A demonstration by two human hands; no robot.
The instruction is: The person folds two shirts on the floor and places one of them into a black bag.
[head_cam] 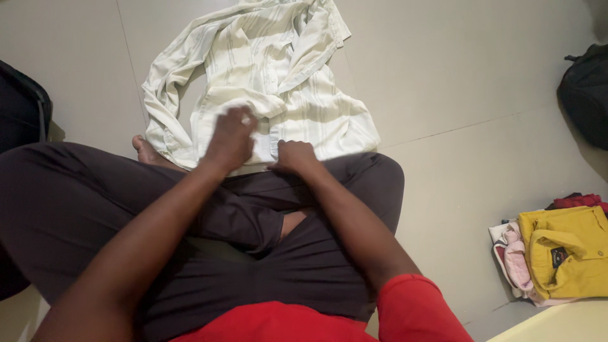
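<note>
A white shirt (266, 69) with thin pale stripes lies spread and crumpled on the tiled floor ahead of my crossed legs. My left hand (231, 138) is curled on the shirt's near hem, pinching the fabric by the button edge. Just to its right, my right hand (295, 157) is closed in a fist and presses the bottom hem of the same shirt against the floor. Both forearms reach over my dark trousers (209, 221).
A stack of folded clothes with a yellow shirt (567, 253) on top sits on the floor at the right. A black bag (586, 92) lies at the far right, and another dark bag (22, 107) at the left edge. My bare foot (147, 152) touches the shirt's left side.
</note>
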